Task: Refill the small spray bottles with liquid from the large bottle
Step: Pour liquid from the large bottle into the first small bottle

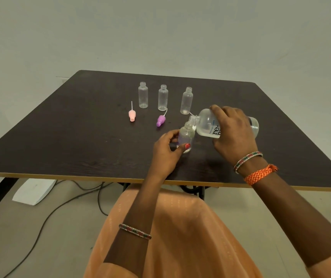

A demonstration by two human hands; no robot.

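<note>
My right hand (233, 130) grips the large clear bottle (207, 125), tipped on its side with its mouth over the neck of a small clear bottle (186, 135). My left hand (166, 151) holds that small bottle upright on the dark table (60, 137). Three more small bottles stand open and upright in a row behind: left (143, 95), middle (163, 97), right (186, 101). A pink spray cap (132, 114) and a purple spray cap (161, 119) lie on the table in front of the row.
The table's front edge (80, 176) runs just before my wrists. Under the table are cables (76, 199) and a white box (33, 190) on the floor. A plain wall stands behind the table.
</note>
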